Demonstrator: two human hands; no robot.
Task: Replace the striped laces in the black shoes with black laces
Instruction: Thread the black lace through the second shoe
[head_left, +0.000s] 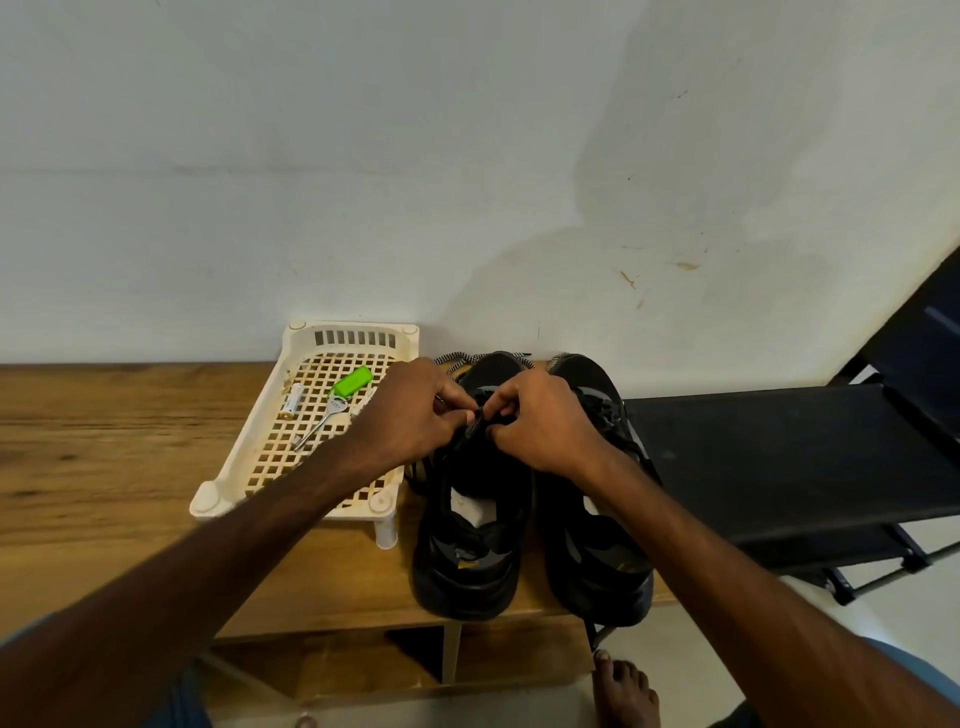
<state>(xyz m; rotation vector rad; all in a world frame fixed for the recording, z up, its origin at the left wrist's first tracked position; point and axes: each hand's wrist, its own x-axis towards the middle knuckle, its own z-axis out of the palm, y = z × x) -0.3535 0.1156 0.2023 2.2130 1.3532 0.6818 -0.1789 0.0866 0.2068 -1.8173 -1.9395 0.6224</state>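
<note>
Bare forearms (218, 551), blue short sleeves (23, 631), a bare foot (626, 693).

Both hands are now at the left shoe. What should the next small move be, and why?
Probably draw the black lace through the next eyelet. The left hand and the right hand both pinch it above the tongue of the left shoe, and the striped laces already lie behind the toes, so threading seems under way.

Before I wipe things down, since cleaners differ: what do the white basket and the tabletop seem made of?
White basket: likely moulded plastic, matt cream, judging by its uniform grid holes and rounded legs. Tabletop: wood or wood-look laminate, brown with streaked grain, low sheen; which, I cannot tell.
</note>
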